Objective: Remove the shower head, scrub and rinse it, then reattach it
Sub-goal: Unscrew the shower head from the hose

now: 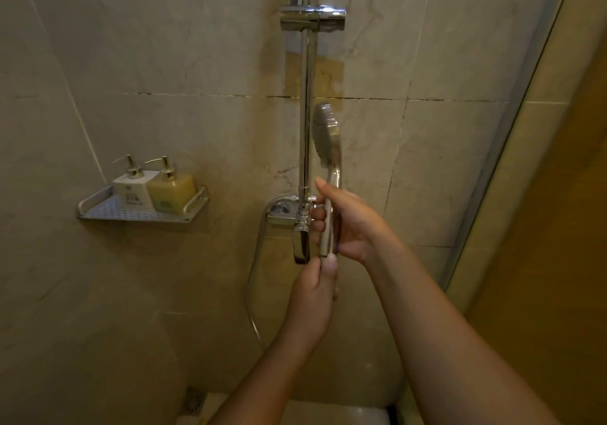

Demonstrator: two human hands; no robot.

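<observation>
The chrome shower head (325,132) stands upright in front of the tiled wall, just right of the vertical chrome rail (307,112). My right hand (351,224) grips its handle from the right. My left hand (312,299) is just below, its fingers closed around the bottom end of the handle where the hose joins. The metal hose (254,276) loops down and left from the mixer valve (300,224). The holder bracket (312,18) sits empty high on the rail.
A perforated metal shelf (108,211) on the left wall carries two pump bottles, one white (133,188) and one yellow (170,191). A glass panel edge (512,129) runs along the right. A floor drain (193,401) lies at the bottom.
</observation>
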